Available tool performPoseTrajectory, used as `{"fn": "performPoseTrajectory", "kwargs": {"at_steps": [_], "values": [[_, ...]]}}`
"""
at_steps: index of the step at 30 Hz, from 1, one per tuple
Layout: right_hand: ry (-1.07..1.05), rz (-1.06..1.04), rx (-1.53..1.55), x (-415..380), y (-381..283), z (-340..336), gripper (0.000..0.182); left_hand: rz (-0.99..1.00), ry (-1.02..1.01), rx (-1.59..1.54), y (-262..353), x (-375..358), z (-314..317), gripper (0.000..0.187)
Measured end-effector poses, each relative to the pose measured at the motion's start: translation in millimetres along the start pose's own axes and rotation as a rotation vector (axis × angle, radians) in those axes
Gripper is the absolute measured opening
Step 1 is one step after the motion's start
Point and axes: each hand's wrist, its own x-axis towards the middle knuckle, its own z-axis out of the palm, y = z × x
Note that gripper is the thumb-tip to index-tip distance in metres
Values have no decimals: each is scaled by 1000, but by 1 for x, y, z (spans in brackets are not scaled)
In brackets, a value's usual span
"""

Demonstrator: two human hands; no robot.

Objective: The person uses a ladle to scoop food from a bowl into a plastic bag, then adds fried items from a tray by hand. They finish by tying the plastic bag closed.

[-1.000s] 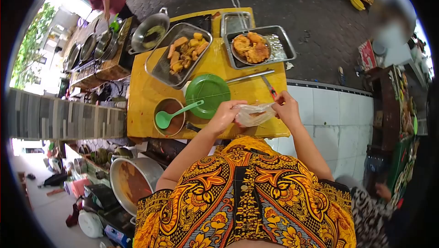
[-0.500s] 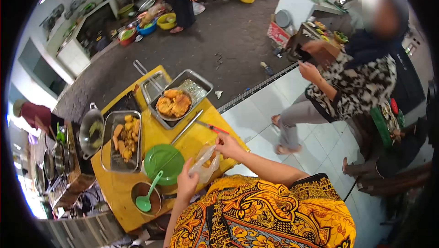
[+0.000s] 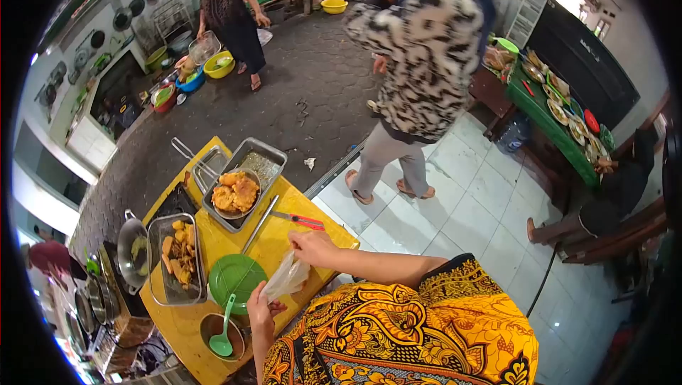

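Note:
A whitish plastic bag [image 3: 286, 277] is stretched between my two hands above the yellow table [image 3: 162, 320]. My left hand [image 3: 263, 312] pinches its lower left end, beside the green plate [image 3: 234, 278]. At its upper right edge, my right hand [image 3: 312, 248] has closed fingers on the plastic, just below a red cutter [image 3: 302, 220]. A green ladle [image 3: 224, 335] rests in a pot [image 3: 207, 327] near my left hand. What the bag holds, if anything, cannot be made out.
Fried food sits in a strainer [image 3: 236, 192] over a metal tray [image 3: 273, 165]; more fills a mesh basket [image 3: 199, 293]. A metal rod [image 3: 260, 224] lies between. One person [image 3: 426, 58] stands beyond the table, another [image 3: 231, 19] farther back, others at both sides.
The view has swung right. The person in the patterned top has turned away and stands nearer the middle. My hands have pulled the bag into a longer, flatter shape.

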Motion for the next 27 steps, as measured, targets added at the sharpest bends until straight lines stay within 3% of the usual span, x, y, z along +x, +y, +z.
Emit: {"fn": "performPoseTrajectory", "kwargs": {"at_steps": [1,3,9,11,13,16,19,21,23,25,27], "values": [[-1,-49,-35,1,1,-2,11,40,16,-188,-7,1,1,40],[-5,-146,-111,2,5,-5,11,93,-18,-215,-11,7,2,39],[-282,59,52,-1,23,-8,13,177,-108,-111,10,17,31,36],[-230,70,57,2,34,1,13,202,-154,-41,22,14,44,34],[-170,94,51,13,48,-1,13,272,-63,29,29,20,41,33],[-104,73,-128,29,60,-8,9,287,-109,144,39,26,35,34],[39,-89,-199,33,60,-10,9,340,-138,224,34,52,23,31],[-230,12,-260,24,39,-30,15,332,-97,281,36,53,19,31],[-249,-46,-168,25,46,-14,16,321,-53,331,33,47,14,32],[-283,-118,-75,29,52,-7,17,469,-56,476,28,37,8,29],[-486,196,262,36,52,-2,16,388,9,384,30,33,15,30]]}}
